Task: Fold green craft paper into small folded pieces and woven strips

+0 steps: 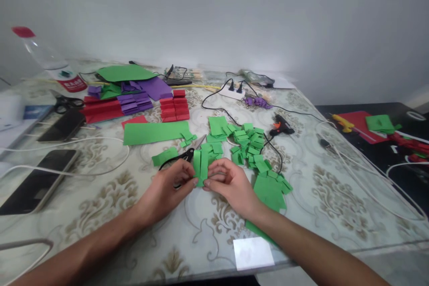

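Note:
Between my two hands, over the middle of the table, I hold up a small folded green paper piece [200, 166] with a crease or slit down its centre. My left hand [172, 182] pinches its left lower side between thumb and fingers. At the lower right, my right hand [231, 184] grips it the same way. Just behind lies a pair of black-handled scissors [190, 153], blades pointing up to the right, partly covered by the left hand and the paper. A long green strip [156, 132] is beyond the scissors. Many small folded green pieces [250, 143] are heaped to the right.
Red folded paper [174, 106] and purple folded paper [135, 102] lie further back. Two phones [40, 181] and a bottle [63, 69] stand or lie left. A black glue gun [281, 126], a power strip [232, 91] and loose cables are on the right. A white card [253, 254] lies near the front edge.

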A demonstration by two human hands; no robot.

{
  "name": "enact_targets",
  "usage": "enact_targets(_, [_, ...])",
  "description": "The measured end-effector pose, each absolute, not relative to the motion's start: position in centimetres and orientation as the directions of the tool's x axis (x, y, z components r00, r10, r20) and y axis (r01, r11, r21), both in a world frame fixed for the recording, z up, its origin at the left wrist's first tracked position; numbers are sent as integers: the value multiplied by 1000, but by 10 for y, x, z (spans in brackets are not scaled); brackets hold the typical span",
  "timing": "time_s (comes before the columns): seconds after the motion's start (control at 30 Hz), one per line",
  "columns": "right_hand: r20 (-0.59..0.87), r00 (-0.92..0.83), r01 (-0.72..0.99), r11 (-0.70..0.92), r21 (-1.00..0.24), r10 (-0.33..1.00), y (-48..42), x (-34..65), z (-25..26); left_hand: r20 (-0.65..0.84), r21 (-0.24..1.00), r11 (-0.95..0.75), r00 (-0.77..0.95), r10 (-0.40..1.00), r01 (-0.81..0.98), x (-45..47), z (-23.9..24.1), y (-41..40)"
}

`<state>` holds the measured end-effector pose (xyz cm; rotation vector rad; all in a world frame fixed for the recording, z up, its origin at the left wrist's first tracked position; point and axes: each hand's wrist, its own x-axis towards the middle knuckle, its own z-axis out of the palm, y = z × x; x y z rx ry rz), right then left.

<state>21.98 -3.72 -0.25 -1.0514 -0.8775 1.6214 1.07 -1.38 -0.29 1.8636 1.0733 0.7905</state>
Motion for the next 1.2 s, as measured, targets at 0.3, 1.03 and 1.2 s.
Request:
enact_targets(0.3, [-220,-132,-285,-249,-925,967,-38,221,-2,24,982,-88,349,937,168,19,-3,-15])
enact_targets(1.03, [-70,-105,-244,-94,-965,992,-44,218,-2,64,993,-94,359,931,65,18,-1,-17])
enact_targets(1.2, [-78,-113,-271,-106,-957,990,-44,217,-3,74,990,-111,344,936,90,18,0,-18])
